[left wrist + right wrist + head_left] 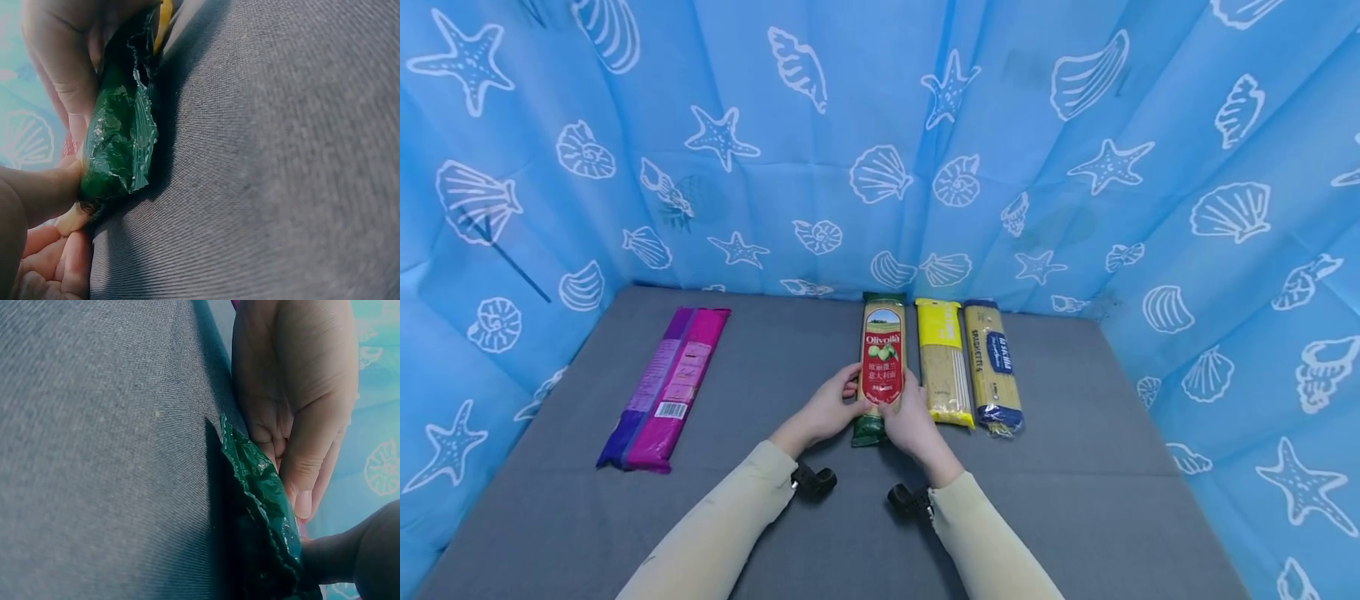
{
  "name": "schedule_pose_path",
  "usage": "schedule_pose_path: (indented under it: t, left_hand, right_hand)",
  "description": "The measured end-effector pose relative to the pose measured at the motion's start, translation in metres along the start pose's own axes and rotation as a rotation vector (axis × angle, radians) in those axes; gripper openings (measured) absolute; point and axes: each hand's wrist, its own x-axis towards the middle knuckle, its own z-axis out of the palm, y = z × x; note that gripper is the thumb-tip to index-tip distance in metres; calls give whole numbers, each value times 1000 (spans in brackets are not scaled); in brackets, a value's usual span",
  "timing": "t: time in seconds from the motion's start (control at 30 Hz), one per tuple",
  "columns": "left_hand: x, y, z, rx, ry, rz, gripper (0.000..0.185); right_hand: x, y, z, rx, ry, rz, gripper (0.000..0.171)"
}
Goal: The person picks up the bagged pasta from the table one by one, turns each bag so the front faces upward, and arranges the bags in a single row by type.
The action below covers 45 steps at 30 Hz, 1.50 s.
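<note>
Head view: both hands clamp the Olivoila pack (pixel 882 367) on the grey mat (pixel 775 517), left hand (pixel 829 410) and right hand (pixel 912 421) curled round its sides, just beside the yellow pack (pixel 945 362). Looks like placing; next calls for letting go squarely.

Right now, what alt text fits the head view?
Both hands, left hand and right hand, grip the Olivoila spaghetti packet on a grey table, beside two more spaghetti packets; a purple packet lies left.
</note>
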Motion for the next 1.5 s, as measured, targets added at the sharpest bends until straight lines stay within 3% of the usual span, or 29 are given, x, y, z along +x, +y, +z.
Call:
schedule_pose_path:
  t: [0.6, 0.8, 0.97, 1.07, 1.17, 1.3, 1.5]
  left_hand:
    - [1, 3, 2, -29, 39, 14, 66]
    - [-4, -2, 1, -40, 41, 25, 56]
    - [-19, -3, -16, -99, 3, 36, 45]
    - [-30, -2, -29, -81, 14, 59, 43]
    - [-38, 1, -44, -8, 68, 94, 43]
    - [-49, 1, -65, 132, 160, 126, 42]
    - [-71, -8, -99, 321, 271, 113, 45]
  right_hand:
    - [2, -2, 1, -60, 12, -30, 74]
    - [-2, -4, 2, -76, 93, -84, 71]
    - [-7, -14, 5, -55, 199, -215, 64]
    - [-8, -20, 10, -10, 187, -313, 61]
    - [-9, -25, 16, 33, 146, -375, 63]
    - [-10, -31, 28, 105, 80, -377, 65]
    - [-15, -45, 49, 268, -24, -318, 66]
